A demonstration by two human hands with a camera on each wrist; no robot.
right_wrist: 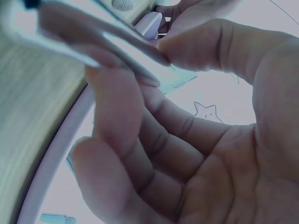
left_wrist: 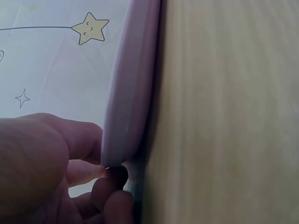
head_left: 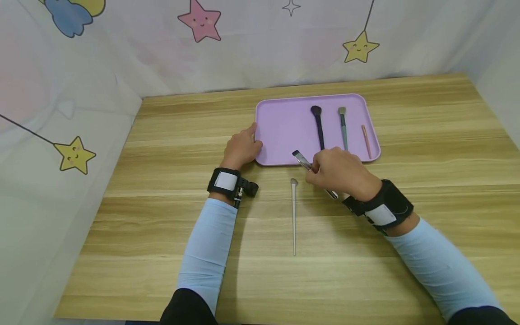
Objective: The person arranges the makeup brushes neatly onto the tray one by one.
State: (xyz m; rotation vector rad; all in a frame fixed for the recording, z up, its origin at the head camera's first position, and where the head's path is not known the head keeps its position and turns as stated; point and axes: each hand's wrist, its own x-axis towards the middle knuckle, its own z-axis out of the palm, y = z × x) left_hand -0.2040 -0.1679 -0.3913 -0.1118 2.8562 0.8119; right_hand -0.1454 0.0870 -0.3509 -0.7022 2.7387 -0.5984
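Observation:
A lilac tray lies toward the back of the table. At its left edge my left hand grips the rim, thumb and fingers around the tray wall in the left wrist view. My right hand pinches a flat makeup brush with dark bristles and a shiny ferrule, just over the tray's front rim. Its glossy handle lies between thumb and fingertips in the right wrist view. Inside the tray are a fluffy black brush, a green-handled brush, partly behind the hand, and a small pink brush.
A slim pale brush lies on the wooden table in front of the tray, between the forearms. Behind the table hangs a white cloth printed with stars.

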